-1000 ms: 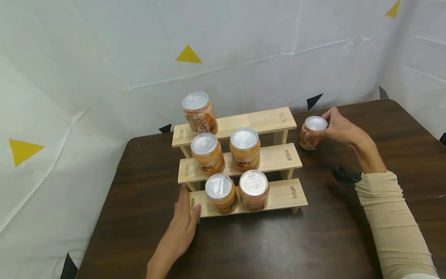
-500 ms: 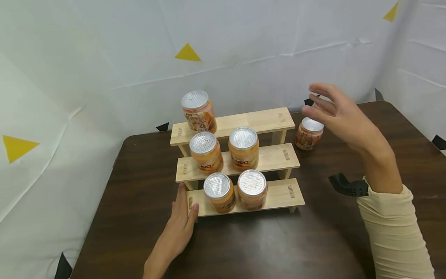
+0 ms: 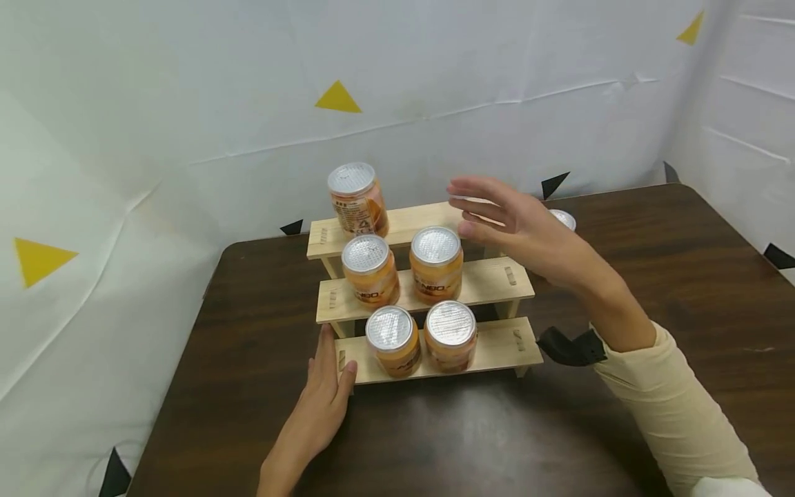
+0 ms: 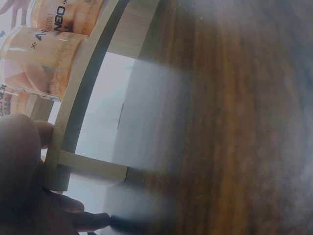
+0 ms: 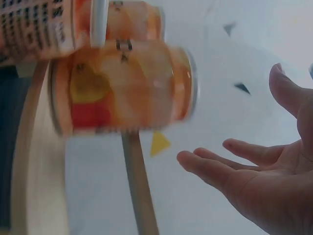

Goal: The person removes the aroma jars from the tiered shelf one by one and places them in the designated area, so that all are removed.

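Note:
A three-tier wooden rack (image 3: 495,343) carries several orange jars with silver lids. One jar (image 3: 360,207) stands at the left of the top tier. Two others, a left jar (image 3: 373,279) and a right jar (image 3: 436,269), share the middle tier; the bottom tier bears a front left jar (image 3: 397,352) and a front right jar (image 3: 451,345). My left hand (image 3: 318,407) touches the rack's lower left end, fingers straight. Over the rack's right side hovers my right hand (image 3: 528,231), fingers apart and holding nothing. Behind it, a loose jar (image 3: 564,219) on the table is mostly hidden.
The dark wooden table (image 3: 248,331) has a white sheet (image 3: 248,83) hanging behind and beside it. Yellow and black triangles mark the sheet. A black strap piece (image 3: 568,347) sticks out from the right wrist.
My right hand has let go of the loose jar, lifted off it and moved left over the rack. The left hand stays at the rack's end.

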The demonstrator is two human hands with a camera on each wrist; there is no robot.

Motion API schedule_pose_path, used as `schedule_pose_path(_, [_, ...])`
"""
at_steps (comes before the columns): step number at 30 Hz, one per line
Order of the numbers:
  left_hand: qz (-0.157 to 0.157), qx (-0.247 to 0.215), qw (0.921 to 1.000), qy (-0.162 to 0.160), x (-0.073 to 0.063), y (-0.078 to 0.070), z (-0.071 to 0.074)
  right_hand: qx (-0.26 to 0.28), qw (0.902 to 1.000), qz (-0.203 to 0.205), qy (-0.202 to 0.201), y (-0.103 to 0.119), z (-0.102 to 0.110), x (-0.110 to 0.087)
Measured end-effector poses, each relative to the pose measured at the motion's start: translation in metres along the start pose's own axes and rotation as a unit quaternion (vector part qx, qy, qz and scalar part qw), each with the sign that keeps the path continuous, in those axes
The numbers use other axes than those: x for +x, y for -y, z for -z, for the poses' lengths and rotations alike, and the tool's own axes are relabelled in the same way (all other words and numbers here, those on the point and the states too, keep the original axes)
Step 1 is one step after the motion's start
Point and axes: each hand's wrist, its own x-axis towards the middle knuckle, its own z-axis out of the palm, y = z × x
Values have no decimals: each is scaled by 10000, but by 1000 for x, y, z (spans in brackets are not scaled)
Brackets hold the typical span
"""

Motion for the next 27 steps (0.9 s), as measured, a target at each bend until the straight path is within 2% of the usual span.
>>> schedule_pose_path(3, [131, 135, 9996, 188, 3, -8, 3, -36, 9997, 122, 204, 9, -10, 12])
schedule_pose_path(5, [216, 245, 9992, 231, 4, -4, 1, -133, 9994, 193, 243, 11, -14, 18])
schedule_pose_path(6, [354, 299, 9984, 324, 4, -9, 3, -172, 9993, 221, 264, 12, -16, 21])
schedule_pose_path(12, [283, 383, 9987, 179, 5, 14, -5, -310, 9985, 141, 430, 20, -37, 45])
schedule_pose_path(13, [226, 392, 9989, 110, 6, 22, -7, -340, 9983, 127, 458, 22, -41, 50])
schedule_pose_path(18, [119, 453, 9989, 63, 9, 33, -13, -511, 9974, 90, 491, 28, -51, 66])
schedule_pose_path(22, [184, 485, 9986, 76, 7, 26, -10, -611, 9970, -4, 470, 29, -52, 74])
schedule_pose_path(27, [112, 290, 9995, -2, 4, -2, 1, -747, 9956, 162, 536, 32, -59, 97])
